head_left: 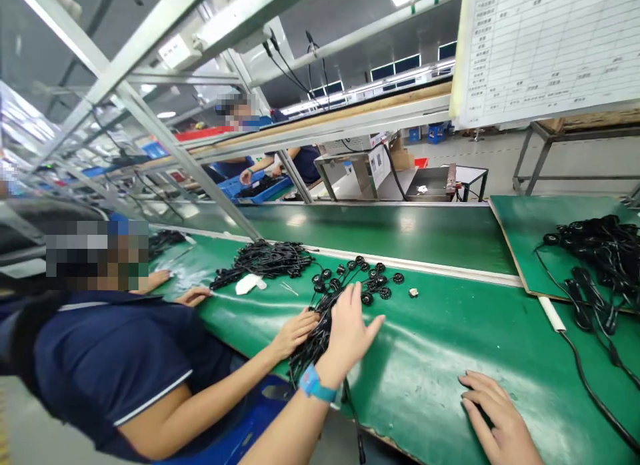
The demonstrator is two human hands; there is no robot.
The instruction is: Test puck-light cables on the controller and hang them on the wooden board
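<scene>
My left hand, with a light-blue wristband, reaches over a bundle of black cables. Its fingers are stretched out and the thumb is spread, with nothing seen in the grasp; whether the palm touches the bundle I cannot tell. Round black connector ends fan out just beyond my fingertips. At the lower right, my right hand is low over the green work surface, holding nothing, its fingers apart and slightly bent. A co-worker's hand rests on the left side of the same bundle.
A co-worker in a navy shirt sits close on my left. Another cable pile and a white scrap lie farther back. More black cables lie on a raised green board at right. A paper sheet hangs above.
</scene>
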